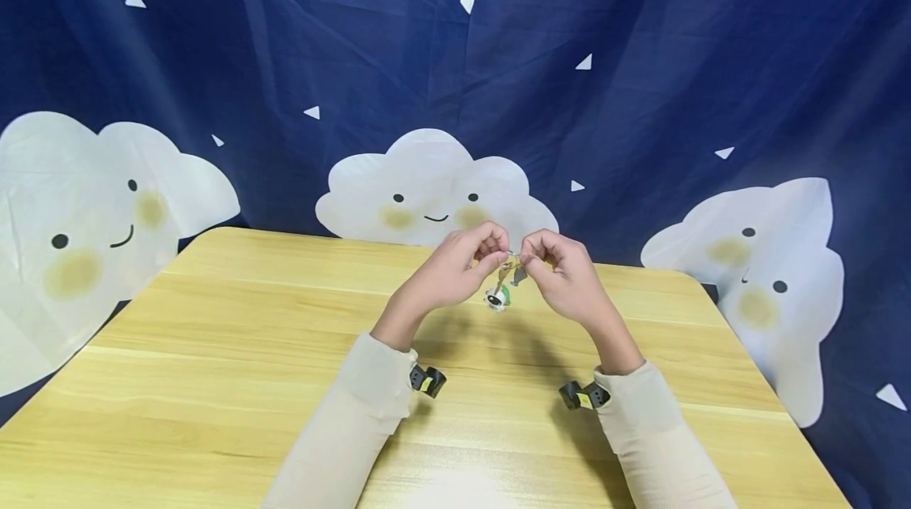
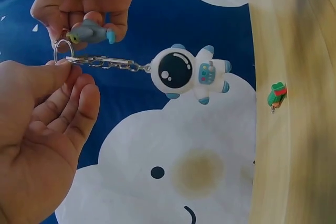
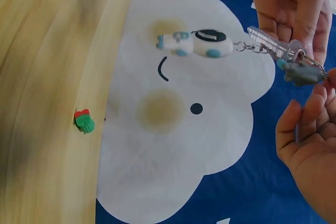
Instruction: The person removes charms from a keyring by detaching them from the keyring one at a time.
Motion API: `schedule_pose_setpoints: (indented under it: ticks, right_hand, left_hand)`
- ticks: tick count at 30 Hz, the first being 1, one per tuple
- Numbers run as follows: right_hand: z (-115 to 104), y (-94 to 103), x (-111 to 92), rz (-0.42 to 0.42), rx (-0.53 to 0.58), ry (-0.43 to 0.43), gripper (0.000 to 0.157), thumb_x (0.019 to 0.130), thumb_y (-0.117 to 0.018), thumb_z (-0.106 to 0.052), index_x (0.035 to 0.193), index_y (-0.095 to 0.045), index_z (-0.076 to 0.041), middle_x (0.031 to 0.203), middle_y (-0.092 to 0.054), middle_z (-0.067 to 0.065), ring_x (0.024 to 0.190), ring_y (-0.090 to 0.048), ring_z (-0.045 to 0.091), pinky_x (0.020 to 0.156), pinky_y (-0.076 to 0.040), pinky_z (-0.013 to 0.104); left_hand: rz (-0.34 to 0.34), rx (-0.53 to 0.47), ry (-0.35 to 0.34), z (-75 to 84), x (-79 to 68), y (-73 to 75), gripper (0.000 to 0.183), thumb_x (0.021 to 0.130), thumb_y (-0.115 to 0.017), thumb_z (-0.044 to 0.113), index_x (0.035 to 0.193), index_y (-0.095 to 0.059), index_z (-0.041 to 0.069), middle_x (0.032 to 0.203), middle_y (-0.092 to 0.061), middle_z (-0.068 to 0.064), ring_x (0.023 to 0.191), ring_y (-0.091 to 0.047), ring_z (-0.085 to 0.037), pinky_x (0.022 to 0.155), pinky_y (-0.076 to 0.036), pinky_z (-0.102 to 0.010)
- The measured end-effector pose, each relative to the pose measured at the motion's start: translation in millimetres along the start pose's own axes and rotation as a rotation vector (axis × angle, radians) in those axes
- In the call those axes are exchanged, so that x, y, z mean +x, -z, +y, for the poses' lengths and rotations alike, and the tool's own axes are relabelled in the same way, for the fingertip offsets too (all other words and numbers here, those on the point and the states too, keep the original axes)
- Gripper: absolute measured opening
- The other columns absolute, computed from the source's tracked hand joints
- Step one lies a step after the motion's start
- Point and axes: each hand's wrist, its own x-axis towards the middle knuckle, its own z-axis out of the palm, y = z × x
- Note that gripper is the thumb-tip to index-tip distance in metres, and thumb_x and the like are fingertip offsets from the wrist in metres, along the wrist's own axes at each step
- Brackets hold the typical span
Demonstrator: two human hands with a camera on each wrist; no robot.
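My left hand (image 1: pixel 455 268) pinches a metal key ring (image 2: pixel 56 51) between thumb and fingers. From the ring, a short chain carries a white and blue astronaut charm (image 2: pixel 202 85) with a dark visor, hanging above the table. Beside the chain, in the right wrist view, hangs a flat, key-shaped metal piece (image 3: pixel 270 41). Facing it, my right hand (image 1: pixel 569 280) pinches the end of a small grey animal-shaped charm (image 2: pixel 90 32) with a turquoise tip, close against the ring. Whether that charm is linked to the ring I cannot tell.
A small green and red charm (image 2: pixel 275 97) lies on the wooden table (image 1: pixel 249 351) under the hands, near its far side. Behind the table hangs a dark blue curtain (image 1: pixel 398 43) printed with white clouds. Each cuff bears a black wrist camera (image 1: pixel 427 381).
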Motion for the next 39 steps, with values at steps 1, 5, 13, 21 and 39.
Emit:
schedule_pose_setpoints:
  ticks: [1,5,13,21,39]
  right_hand:
    - [-0.2,0.8,0.1,-0.003,-0.001,-0.001,0.013,0.093,-0.058,0.009,0.086,-0.063,-0.001,0.074,-0.054,0.002,0.070,-0.052,0.014,0.065,-0.048,0.022]
    - [0.4,4.1,0.0,0.002,-0.001,0.013,0.013,0.093,-0.061,0.009,0.086,-0.065,-0.001,0.073,-0.057,0.002,0.068,-0.053,0.013,0.062,-0.048,0.022]
    - [1.9,6.0,0.7,0.043,-0.011,0.086,0.016,0.090,-0.067,0.009,0.086,-0.068,-0.006,0.075,-0.063,0.000,0.069,-0.057,0.012,0.068,-0.052,0.024]
    - [0.3,3.0,0.2,0.044,0.043,0.135,0.015,0.089,-0.065,0.013,0.085,-0.063,-0.001,0.081,-0.069,0.010,0.071,-0.061,0.011,0.071,-0.053,0.023]
    - [-6.0,13.2,0.1,-0.113,-0.259,-0.021,0.008,0.092,-0.072,-0.003,0.092,-0.077,-0.010,0.076,-0.070,-0.006,0.070,-0.061,0.012,0.054,-0.043,0.024]
  left_hand:
    - [0.007,0.003,0.003,0.1,-0.1,-0.2,0.003,0.104,-0.059,0.006,0.106,-0.060,0.005,0.090,-0.066,-0.007,0.082,-0.060,-0.012,0.079,-0.052,-0.025]
    - [0.073,0.030,0.011,1.7,-0.1,-1.2,0.004,0.101,-0.064,0.007,0.105,-0.063,0.006,0.091,-0.070,-0.005,0.083,-0.062,-0.012,0.080,-0.053,-0.024]
    - [0.140,0.072,0.017,4.8,0.3,-1.8,0.005,0.100,-0.066,0.008,0.101,-0.069,0.005,0.089,-0.073,-0.004,0.082,-0.065,-0.013,0.077,-0.054,-0.024]
    - [0.097,0.092,0.017,5.9,0.3,-0.3,0.006,0.101,-0.066,0.010,0.101,-0.071,0.007,0.089,-0.072,-0.001,0.079,-0.064,-0.011,0.072,-0.053,-0.025]
    - [0.049,0.145,0.033,5.4,0.5,0.1,0.007,0.102,-0.062,0.009,0.099,-0.069,0.006,0.085,-0.065,0.001,0.072,-0.056,-0.011,0.068,-0.050,-0.024]
